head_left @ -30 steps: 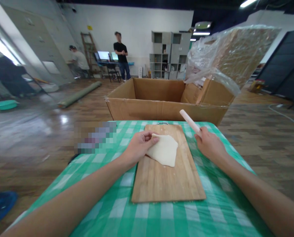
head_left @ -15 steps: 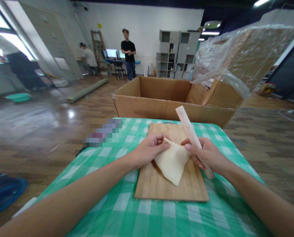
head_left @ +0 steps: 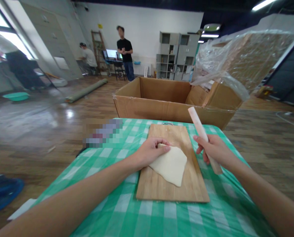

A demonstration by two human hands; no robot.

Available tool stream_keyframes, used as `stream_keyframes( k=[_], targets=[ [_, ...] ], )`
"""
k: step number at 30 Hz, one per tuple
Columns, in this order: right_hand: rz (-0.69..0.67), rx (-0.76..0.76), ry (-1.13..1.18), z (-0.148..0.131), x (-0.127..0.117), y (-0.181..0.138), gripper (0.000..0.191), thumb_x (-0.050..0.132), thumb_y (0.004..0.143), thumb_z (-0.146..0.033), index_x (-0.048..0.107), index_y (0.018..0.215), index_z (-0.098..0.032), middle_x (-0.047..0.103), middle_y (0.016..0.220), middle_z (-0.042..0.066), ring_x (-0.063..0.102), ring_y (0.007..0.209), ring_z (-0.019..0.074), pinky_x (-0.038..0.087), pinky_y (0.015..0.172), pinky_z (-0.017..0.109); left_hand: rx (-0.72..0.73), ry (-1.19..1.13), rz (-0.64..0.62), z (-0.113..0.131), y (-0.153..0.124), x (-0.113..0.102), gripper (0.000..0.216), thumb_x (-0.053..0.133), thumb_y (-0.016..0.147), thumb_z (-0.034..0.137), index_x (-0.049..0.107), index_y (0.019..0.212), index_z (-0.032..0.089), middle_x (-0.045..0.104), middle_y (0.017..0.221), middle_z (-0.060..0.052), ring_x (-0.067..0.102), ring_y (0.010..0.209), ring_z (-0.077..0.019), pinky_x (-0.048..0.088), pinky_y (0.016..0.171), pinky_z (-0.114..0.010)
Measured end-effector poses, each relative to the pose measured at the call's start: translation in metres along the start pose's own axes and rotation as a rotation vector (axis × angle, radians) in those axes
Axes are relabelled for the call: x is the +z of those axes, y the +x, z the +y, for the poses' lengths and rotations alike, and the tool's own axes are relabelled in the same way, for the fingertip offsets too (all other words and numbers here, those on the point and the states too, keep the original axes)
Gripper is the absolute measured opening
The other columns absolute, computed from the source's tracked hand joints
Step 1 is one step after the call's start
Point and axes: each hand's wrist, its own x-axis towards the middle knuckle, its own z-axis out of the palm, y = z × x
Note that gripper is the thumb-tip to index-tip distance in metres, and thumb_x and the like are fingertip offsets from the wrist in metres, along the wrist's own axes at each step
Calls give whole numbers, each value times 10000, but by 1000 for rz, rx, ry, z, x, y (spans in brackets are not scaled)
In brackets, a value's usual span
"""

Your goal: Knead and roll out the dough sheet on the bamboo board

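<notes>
Wooden and light brown, the long chopping board [head_left: 161, 192] lies near the far edge of the table, on a green and white checked cloth [head_left: 147, 214]. A flat piece of white dough [head_left: 171, 166] lies on the middle of the board, a bit nearer its left edge. The left hand [head_left: 149, 153] sits at the board's left edge and pinches the far left corner of the dough between thumb and fingers. The right hand [head_left: 214, 149] is just past the board's right edge, over the cloth, not touching the dough. Its fingers are curled tight around a thin pale rolling stick [head_left: 198, 124], which tilts up toward the table's far edge. Behind the table stands a big open brown cardboard box [head_left: 166, 105] with crinkly clear plastic [head_left: 235, 59] over its right side. Far back, a person in a black shirt [head_left: 124, 49] stands in the room
</notes>
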Motion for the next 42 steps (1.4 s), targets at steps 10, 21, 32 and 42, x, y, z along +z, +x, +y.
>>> stream_keyframes(
  k=[10,21,32,42],
  targets=[
    [-167,144,-376,13,-12,6,433,597,903,-581,580,661,-223,676,532,100,593,348,243,385,318,313,-26,-94,123,-4,3,0,363,698,826,541,629,976,217,674,775,17,590,643,-175,386,557,-249],
    [199,-244,-679,-11,0,-16,522,428,1020,-553,641,698,-202,706,717,134,674,676,261,459,612,348,27,-102,-29,1,-3,0,328,735,854,497,663,983,204,680,854,8,574,701,-150,394,594,-235],
    [-31,-643,106,-2,49,-24,318,612,996,-395,667,1252,-214,728,904,22,638,714,165,480,643,275,107,-84,91,1,-6,9,348,698,914,463,690,1157,214,767,1024,-51,697,851,-214,509,686,-286],
    [21,-741,80,-1,49,-27,311,662,979,-415,703,1228,-233,724,790,4,611,619,153,456,584,275,252,59,143,3,-9,14,243,786,870,416,825,987,207,812,980,-66,734,919,-251,542,826,-332]
  ],
)
